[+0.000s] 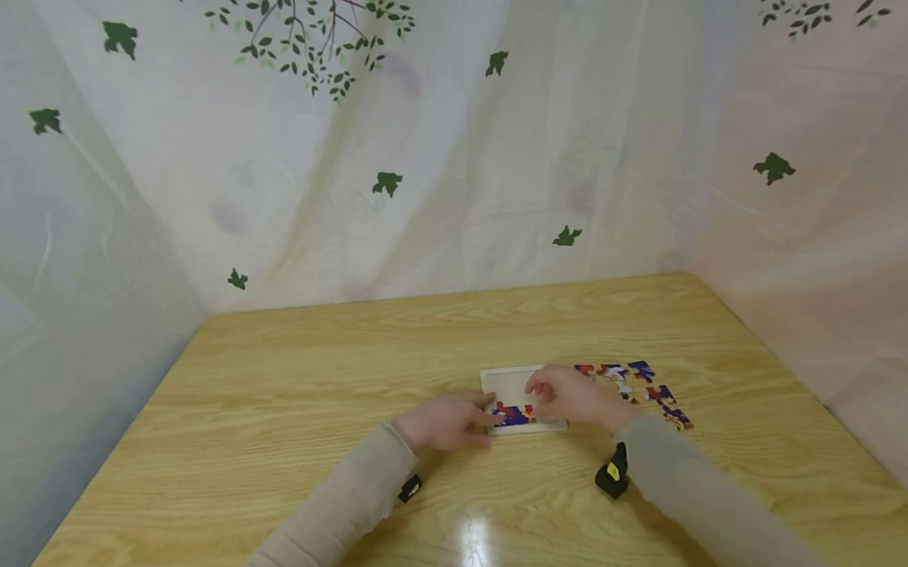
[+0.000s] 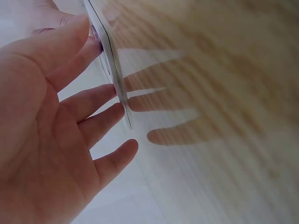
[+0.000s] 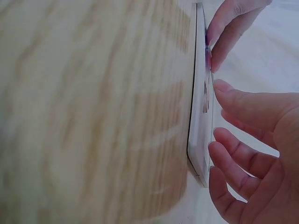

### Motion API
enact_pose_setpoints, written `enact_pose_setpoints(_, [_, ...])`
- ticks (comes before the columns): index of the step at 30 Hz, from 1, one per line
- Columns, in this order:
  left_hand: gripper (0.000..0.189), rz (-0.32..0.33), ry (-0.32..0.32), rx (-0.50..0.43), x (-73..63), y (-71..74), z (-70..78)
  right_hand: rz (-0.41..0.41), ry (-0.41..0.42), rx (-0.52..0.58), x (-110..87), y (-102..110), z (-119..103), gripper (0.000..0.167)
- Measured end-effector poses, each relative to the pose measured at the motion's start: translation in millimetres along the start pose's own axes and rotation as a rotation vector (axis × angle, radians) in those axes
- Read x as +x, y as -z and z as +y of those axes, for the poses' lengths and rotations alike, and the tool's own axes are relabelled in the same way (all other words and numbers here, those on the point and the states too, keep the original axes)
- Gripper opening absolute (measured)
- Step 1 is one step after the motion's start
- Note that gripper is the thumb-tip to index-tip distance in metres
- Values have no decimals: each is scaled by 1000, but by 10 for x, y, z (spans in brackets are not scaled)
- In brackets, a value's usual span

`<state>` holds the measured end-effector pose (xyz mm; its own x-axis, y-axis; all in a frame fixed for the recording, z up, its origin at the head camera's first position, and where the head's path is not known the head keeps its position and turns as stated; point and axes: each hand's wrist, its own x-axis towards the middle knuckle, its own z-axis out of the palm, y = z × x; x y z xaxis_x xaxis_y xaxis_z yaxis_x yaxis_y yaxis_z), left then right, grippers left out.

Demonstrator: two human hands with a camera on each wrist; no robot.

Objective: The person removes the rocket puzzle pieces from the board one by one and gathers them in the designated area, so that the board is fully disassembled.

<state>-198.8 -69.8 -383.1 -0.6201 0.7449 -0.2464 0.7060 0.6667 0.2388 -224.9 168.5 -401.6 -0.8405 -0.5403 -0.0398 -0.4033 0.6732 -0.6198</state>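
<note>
A shallow white puzzle tray (image 1: 547,426) lies on the table, with several joined purple, red and yellow jigsaw pieces (image 1: 511,416) along its lower left. My left hand (image 1: 449,421) is at the tray's left side, its fingers extended. In the left wrist view, fingertips of that hand meet the tray edge (image 2: 111,56). Over the tray's right part hovers my right hand (image 1: 573,396), fingers loosely bent. From the right wrist, its thumb (image 3: 245,105) points at the tray surface beside the pieces; the index finger is partly hidden behind it, and no piece shows between them.
Several loose jigsaw pieces (image 1: 641,371) are scattered right of the tray, some partly behind the right hand. The wooden table (image 1: 330,379) extends to a pale hanging cloth (image 1: 432,258) with leaf prints at the back and sides.
</note>
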Motion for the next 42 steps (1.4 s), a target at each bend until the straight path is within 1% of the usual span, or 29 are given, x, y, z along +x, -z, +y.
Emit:
enact_pose_setpoints(5, [43, -17, 15, -13, 0, 12, 1, -10, 55, -35, 49, -31, -11, 22])
enact_pose_setpoints(8, [43, -18, 16, -13, 0, 11, 1, -17, 62, -56, 73, -46, -27, 22])
enact_pose_setpoints(12, [42, -16, 12, -21, -3, 0, -1, -33, 47, -76, 95, -61, -50, 21])
enact_pose_setpoints(16, [42, -15, 14, -33, -3, -14, 2, -43, 49, -71, 98, -69, -53, 21])
enact_pose_setpoints(23, [41, -11, 15, -32, 18, -23, -2, -58, 44, -76, 100, -60, -55, 19])
enact_pose_setpoints(28, [41, -12, 15, -21, 22, -15, 2, -70, 35, -101, 108, -64, -75, 19])
enact_pose_setpoints(36, [41, -19, 19, -24, 30, -25, -10, -84, 62, -117, 126, -75, -100, 19])
enact_pose_setpoints(39, [41, -23, 8, -36, 22, -21, -19, -89, 66, -109, 128, -72, -106, 18])
enact_pose_setpoints(40, [41, -18, -6, -23, 16, -16, -18, -91, 65, -106, 128, -72, -108, 17])
enact_pose_setpoints(42, [41, -20, -8, -28, 9, -13, -19, -94, 65, -98, 128, -72, -112, 17])
